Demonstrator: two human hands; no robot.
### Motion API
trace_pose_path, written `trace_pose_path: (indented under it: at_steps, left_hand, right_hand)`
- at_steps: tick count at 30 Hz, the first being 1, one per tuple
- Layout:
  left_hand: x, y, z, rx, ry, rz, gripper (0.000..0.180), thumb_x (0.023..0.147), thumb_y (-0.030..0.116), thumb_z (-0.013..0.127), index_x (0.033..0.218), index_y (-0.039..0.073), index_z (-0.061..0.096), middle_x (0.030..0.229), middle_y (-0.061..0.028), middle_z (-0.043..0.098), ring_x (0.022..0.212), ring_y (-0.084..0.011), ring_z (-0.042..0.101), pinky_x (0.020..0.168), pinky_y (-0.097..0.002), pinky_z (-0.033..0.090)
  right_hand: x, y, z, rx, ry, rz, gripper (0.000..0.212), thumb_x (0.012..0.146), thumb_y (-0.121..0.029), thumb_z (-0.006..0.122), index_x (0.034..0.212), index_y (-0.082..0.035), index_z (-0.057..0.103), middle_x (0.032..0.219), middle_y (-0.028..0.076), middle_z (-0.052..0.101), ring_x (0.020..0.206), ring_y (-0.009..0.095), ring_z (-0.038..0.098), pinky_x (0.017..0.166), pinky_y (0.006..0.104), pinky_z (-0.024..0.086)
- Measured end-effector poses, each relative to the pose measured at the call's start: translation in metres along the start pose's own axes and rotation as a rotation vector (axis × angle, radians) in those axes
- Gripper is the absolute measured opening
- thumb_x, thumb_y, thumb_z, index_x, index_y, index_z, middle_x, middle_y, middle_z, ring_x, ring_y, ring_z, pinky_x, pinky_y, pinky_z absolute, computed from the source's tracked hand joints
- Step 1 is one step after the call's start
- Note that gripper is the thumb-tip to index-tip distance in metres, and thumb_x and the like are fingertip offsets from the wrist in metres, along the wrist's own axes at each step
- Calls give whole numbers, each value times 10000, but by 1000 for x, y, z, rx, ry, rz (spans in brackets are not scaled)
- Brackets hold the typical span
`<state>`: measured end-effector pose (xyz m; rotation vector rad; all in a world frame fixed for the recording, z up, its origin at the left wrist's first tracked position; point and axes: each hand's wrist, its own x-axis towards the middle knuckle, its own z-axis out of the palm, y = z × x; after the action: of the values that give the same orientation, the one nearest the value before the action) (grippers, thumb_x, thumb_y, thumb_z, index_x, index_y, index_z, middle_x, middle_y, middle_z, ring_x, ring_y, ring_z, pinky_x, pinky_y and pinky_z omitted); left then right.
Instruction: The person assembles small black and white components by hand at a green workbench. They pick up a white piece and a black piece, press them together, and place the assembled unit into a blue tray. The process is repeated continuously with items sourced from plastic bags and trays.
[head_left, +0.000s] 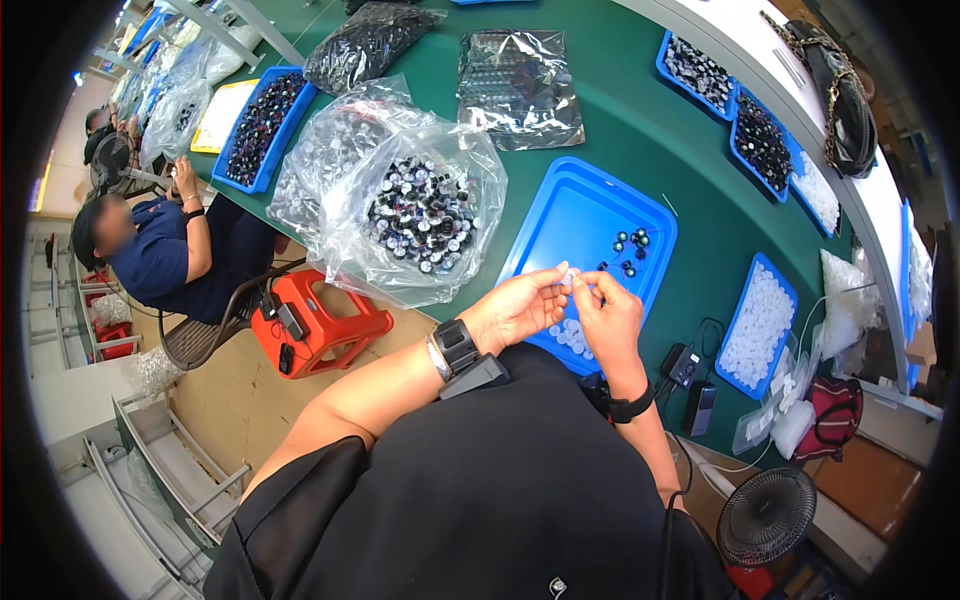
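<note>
Grip two-handed above blue tray

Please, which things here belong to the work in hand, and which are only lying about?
Likely in use:
Small pale piece held by left hand and right hand
Blue rectangular plastic tray
Dark shiny round pieces inside it
Whitish translucent pieces inside it

Likely just lying about:
Red plastic stool
Black round fan
Black handbag with chain strap

green-topped worktable, white raised shelf along its right side, tan floor, red plastic stool, dark woven chair, round black fan at lower right
</note>
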<state>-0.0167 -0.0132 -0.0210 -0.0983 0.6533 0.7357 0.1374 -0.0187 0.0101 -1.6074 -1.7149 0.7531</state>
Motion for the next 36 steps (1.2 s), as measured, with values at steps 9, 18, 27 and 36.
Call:
trace_pose_path:
  at_steps: [9, 18, 27, 36]
  left_hand:
    - [-1, 4, 0, -25, -1, -11, 163, 932, 240, 555, 959, 83, 593, 829, -4, 610, 716, -95, 554, 631, -225, 479]
    - [1, 1, -2, 56, 54, 35, 168, 920, 233, 578, 965, 76, 618, 843, 11, 611, 742, -84, 546, 647, -229, 474]
    - [-6, 2, 6, 177, 102, 88, 154, 917, 213, 580, 989, 82, 620, 879, 20, 613, 765, -71, 566, 648, -240, 471]
    - [-5, 4, -2, 153, 68, 103, 166, 916, 232, 583, 977, 82, 622, 834, 21, 608, 732, -72, 560, 652, -235, 470]
  right_hand:
    - [3, 1, 4, -64, 45, -90, 59, 794, -103, 671, 808, -46, 669, 516, 22, 489, 475, 103, 469, 448, 273, 355]
    - [7, 1, 7, -272, 3, -289, 65, 823, -119, 629, 818, -57, 609, 622, 86, 580, 571, 260, 568, 577, 371, 406]
    - [5, 6, 8, -202, -135, -179, 108, 856, -105, 579, 904, -37, 510, 737, 144, 617, 674, 334, 593, 621, 430, 432]
    - [2, 17, 8, 243, -224, 146, 89, 863, -62, 597, 890, 10, 551, 751, 115, 606, 637, 190, 583, 577, 309, 450]
